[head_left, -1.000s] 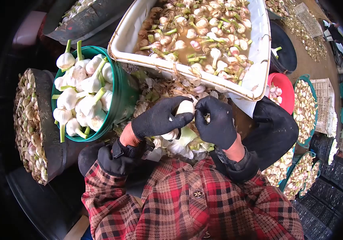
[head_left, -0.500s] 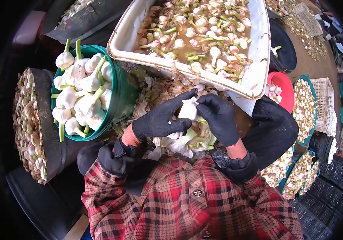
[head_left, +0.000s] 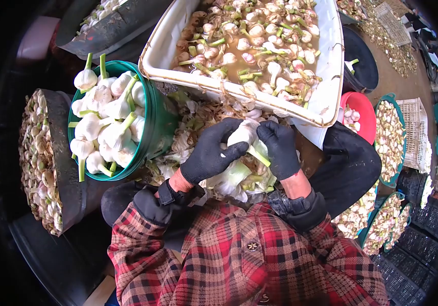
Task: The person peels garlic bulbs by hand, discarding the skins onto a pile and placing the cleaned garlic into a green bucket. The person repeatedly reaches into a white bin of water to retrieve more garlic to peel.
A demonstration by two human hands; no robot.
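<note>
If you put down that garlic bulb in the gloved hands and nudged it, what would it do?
The garlic bulb might roll in a curve, being rounded with a stem jutting out. That stem is probably fairly stiff, since it sticks out straight. The bulb may also peel easily, judging by the loose skins below.

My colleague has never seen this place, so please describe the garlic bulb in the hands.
Find the big white tub at the top. Below it, the black-gloved left hand and right hand are above garlic peelings. The garlic bulb between them is the only one held, its green stem slanting down rightward.
</note>
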